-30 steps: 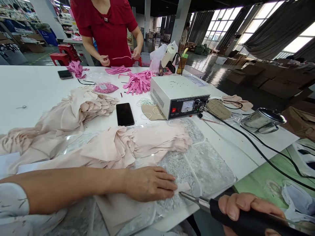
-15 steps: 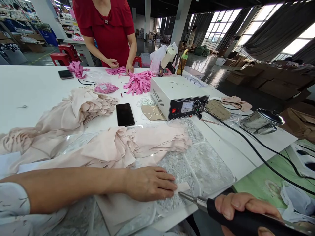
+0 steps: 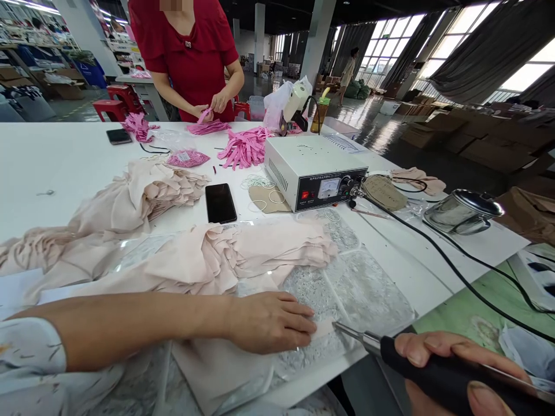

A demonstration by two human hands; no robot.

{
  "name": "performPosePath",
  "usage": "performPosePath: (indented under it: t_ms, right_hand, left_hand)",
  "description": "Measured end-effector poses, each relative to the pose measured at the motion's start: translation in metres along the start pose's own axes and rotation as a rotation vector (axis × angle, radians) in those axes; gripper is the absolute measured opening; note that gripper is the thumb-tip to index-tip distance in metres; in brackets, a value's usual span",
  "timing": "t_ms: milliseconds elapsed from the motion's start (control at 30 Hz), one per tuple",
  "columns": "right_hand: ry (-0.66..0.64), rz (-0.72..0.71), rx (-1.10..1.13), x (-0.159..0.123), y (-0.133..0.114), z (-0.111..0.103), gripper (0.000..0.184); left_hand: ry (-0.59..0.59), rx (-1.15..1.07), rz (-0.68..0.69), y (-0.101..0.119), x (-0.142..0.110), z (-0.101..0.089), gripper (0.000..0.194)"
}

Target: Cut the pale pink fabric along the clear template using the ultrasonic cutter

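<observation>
My left hand (image 3: pixel 273 323) lies flat, palm down, on a beige fabric piece (image 3: pixel 225 370) over a clear-covered grey mat (image 3: pixel 368 289). A narrow end of the fabric sticks out past its fingertips. My right hand (image 3: pixel 459 370) is wrapped round the black handle of an ultrasonic cutter (image 3: pixel 373 342). The cutter's thin metal tip touches or hovers just at the right end of that narrow fabric end; I cannot tell which. Just beyond my left hand lies a layered pile of beige fabric pieces (image 3: pixel 260 251).
A white control box (image 3: pixel 316 162) with a black cable stands behind the mat. Nearby are a phone (image 3: pixel 220 202), another fabric pile (image 3: pixel 143 190), a metal mug (image 3: pixel 462 211) and pink strips (image 3: pixel 245 145). Across the table a person in red (image 3: pixel 195 63) handles pink strips.
The cutter's tip and my right hand have moved right, to the fabric's end. My left hand has shifted slightly right. The person opposite has lifted a pink strip.
</observation>
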State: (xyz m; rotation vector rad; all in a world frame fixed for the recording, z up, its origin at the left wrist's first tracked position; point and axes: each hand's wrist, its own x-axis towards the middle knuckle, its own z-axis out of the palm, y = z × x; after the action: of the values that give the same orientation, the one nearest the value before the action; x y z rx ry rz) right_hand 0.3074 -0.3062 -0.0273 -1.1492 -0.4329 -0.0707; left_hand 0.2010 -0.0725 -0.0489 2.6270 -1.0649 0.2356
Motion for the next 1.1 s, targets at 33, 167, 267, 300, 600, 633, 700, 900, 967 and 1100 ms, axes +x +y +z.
performPosePath:
  t_ms: [33, 167, 267, 300, 600, 633, 700, 900, 967, 1100]
  right_hand:
    - [0.004, 0.000, -0.004, 0.002, 0.001, -0.002, 0.012]
    - [0.033, 0.013, 0.025, 0.006, 0.001, -0.003, 0.012]
    - [0.033, 0.020, 0.044, 0.004, 0.000, 0.001, 0.014]
    - [0.024, 0.018, 0.040, 0.004, -0.001, 0.002, 0.015]
    - [-0.028, -0.064, 0.052, 0.016, 0.001, 0.013, 0.013]
    - [-0.034, -0.063, 0.062, 0.018, 0.002, 0.013, 0.013]
    - [-0.029, -0.053, 0.092, 0.019, 0.002, 0.012, 0.013]
    - [-0.038, -0.039, 0.144, 0.022, 0.002, 0.014, 0.012]
    - [-0.037, -0.041, 0.144, 0.022, 0.003, 0.014, 0.012]
    - [-0.019, -0.021, 0.158, 0.022, 0.006, 0.012, 0.011]
  left_hand:
    - [-0.004, -0.007, -0.002, -0.001, 0.002, 0.000, 0.024]
    - [-0.007, -0.051, -0.019, -0.005, 0.006, -0.001, 0.021]
    - [0.009, -0.084, -0.028, -0.007, 0.005, -0.001, 0.018]
    - [0.019, -0.094, -0.027, -0.007, 0.005, -0.001, 0.018]
    - [-0.021, -0.088, -0.013, -0.013, 0.005, -0.010, 0.023]
    - [-0.038, -0.084, -0.009, -0.014, 0.005, -0.013, 0.023]
    - [-0.073, -0.082, 0.001, -0.019, 0.006, -0.017, 0.023]
    - [-0.158, -0.097, 0.087, -0.034, 0.012, -0.026, 0.019]
    - [-0.164, -0.108, 0.117, -0.038, 0.014, -0.027, 0.017]
    - [-0.171, -0.110, 0.155, -0.043, 0.015, -0.027, 0.014]
